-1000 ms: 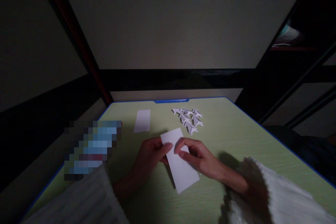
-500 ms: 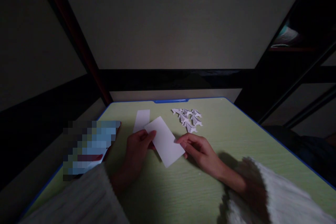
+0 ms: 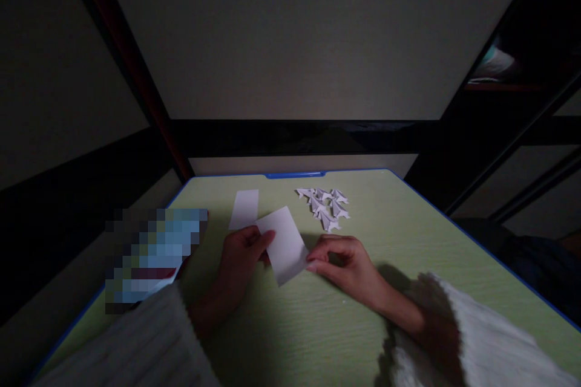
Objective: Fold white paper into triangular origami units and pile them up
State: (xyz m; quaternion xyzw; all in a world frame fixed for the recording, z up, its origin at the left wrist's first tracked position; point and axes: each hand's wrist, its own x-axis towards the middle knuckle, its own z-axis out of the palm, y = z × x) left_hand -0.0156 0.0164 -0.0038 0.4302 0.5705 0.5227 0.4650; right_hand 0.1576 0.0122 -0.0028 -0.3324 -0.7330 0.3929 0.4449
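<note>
A white sheet of paper [image 3: 284, 248] is held tilted over the table between both hands. My left hand [image 3: 242, 257] pinches its left edge, thumb on top and fingers beneath. At the lower right corner, my right hand [image 3: 342, 260] has thumb and forefinger closed on the paper. Behind the left hand lies another white paper strip [image 3: 246, 205], flat on the table. Several small folded white paper figures [image 3: 324, 205] are grouped beyond the right hand, touching or overlapping one another.
The pale green table [image 3: 408, 236] has a blue rim and a blue handle piece [image 3: 295, 175] at its far edge. At the left lies a pixelated flat object [image 3: 158, 257], near my left sleeve. A light panel [image 3: 295, 42] stands behind the table.
The sheet has turned slightly, and its visible shape is now shorter and squarer. My right hand has shifted its pinch to the lower right corner. My left hand has moved slightly right.
</note>
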